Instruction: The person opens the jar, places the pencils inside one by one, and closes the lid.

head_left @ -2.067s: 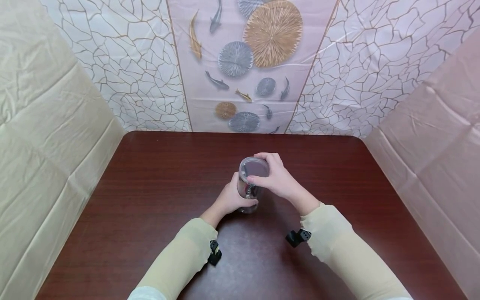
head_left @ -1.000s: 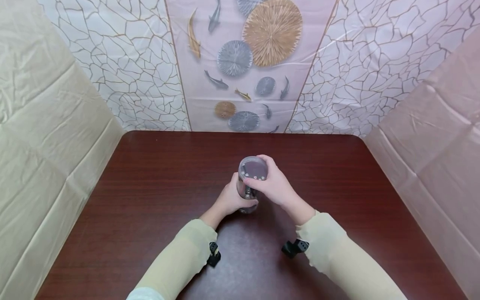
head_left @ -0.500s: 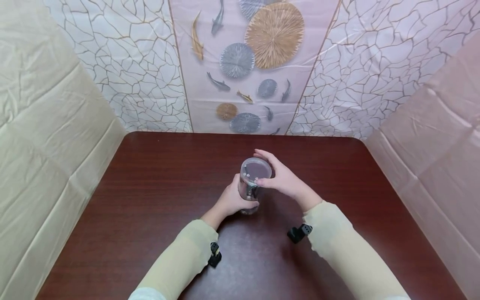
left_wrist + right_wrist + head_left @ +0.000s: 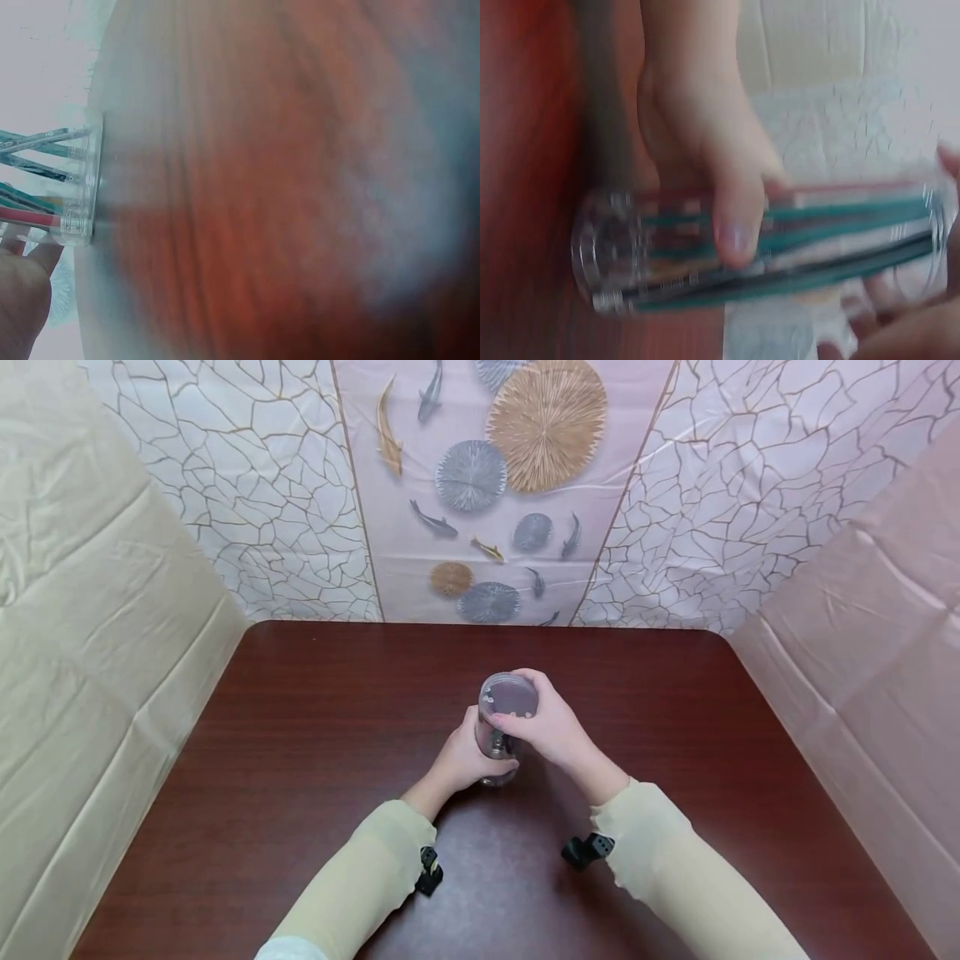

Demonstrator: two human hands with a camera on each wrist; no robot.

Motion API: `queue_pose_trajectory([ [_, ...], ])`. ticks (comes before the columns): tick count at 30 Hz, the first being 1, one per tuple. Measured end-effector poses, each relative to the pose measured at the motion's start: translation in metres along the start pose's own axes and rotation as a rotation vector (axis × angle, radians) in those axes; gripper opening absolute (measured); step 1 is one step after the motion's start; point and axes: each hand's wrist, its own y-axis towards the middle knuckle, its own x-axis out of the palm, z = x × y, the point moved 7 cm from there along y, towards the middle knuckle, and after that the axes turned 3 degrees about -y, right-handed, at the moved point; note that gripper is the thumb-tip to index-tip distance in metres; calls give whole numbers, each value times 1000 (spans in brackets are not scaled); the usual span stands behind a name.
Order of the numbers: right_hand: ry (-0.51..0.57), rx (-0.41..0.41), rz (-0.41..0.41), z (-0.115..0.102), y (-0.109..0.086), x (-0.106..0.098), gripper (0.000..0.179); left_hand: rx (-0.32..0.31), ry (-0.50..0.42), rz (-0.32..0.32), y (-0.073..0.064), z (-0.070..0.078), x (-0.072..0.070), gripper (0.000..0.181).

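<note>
A clear cylindrical jar stands upright near the middle of the table in the head view. Through its wall in the right wrist view I see several teal and dark pencils, plus a red one. My left hand wraps round the jar's lower body, its thumb across the front. At the top, my right hand grips the edge of the clear round lid, thumb in front and fingers behind. The left wrist view shows the pencils' silvery ends at the jar's base.
The dark red-brown table has rounded far corners. Behind it hangs a patterned cloth, with beige cloth sides to the left and right. Small black cameras sit at both wrists.
My right hand has turned on the lid, its fingers spreading off the rim half a second ago and now closing round it again. The left hand and jar have stayed in place.
</note>
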Motion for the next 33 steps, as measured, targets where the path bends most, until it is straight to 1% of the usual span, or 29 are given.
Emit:
queue_pose_trajectory([
  [2, -53, 39, 47, -1, -4, 1, 77, -1, 8, -4, 0, 0, 0, 89],
  [4, -73, 53, 60, -2, -7, 1, 81, -4, 6, -9, 0, -1, 0, 90],
  [6, -62, 32, 38, -3, -9, 0, 85, -11, 12, -13, -1, -2, 0, 90],
  [8, -29, -30, 2, -4, -8, -4, 85, -15, 17, -16, -1, -2, 0, 90],
  [11, 33, -158, -94, -4, -1, -10, 84, -17, 26, -14, 0, -2, 0, 90],
  [14, 67, -275, -227, -6, 10, -12, 80, -21, 30, -4, 0, -3, -1, 89],
  [16, 76, -298, -325, -6, 17, -9, 75, -26, 31, -3, 1, -4, -1, 88],
  [17, 73, -300, -356, -7, 19, -7, 72, -27, 32, -6, 2, -4, -1, 88],
  [18, 66, -295, -378, -8, 20, -6, 69, -25, 33, -8, 2, -3, -1, 88],
  [19, 49, -284, -383, -9, 20, -6, 66, -20, 32, -12, 2, -2, 0, 88],
  [20, 27, -263, -374, -10, 19, -6, 63, -13, 28, -15, 3, 0, 1, 88],
  [21, -6, -240, -344, -12, 19, -6, 61, -8, 27, -15, 3, 1, 1, 88],
  [23, -85, -196, -244, -16, 16, -8, 60, 4, 23, -8, 3, 3, 1, 88],
  [26, -201, -128, -84, -23, 8, -9, 64, 15, 20, -5, 4, 4, 0, 86],
  [28, -263, -93, -7, -26, 3, -7, 68, 13, 21, -9, 4, 3, 0, 86],
  [29, -287, -79, 14, -27, 0, -7, 70, 10, 18, -15, 4, 2, 1, 86],
  [31, -315, -63, 25, -28, -3, -5, 73, 0, 15, -26, 3, 0, 1, 85],
  [33, -310, -66, 0, -26, -3, -4, 78, -11, 15, -28, 2, -2, 2, 86],
])
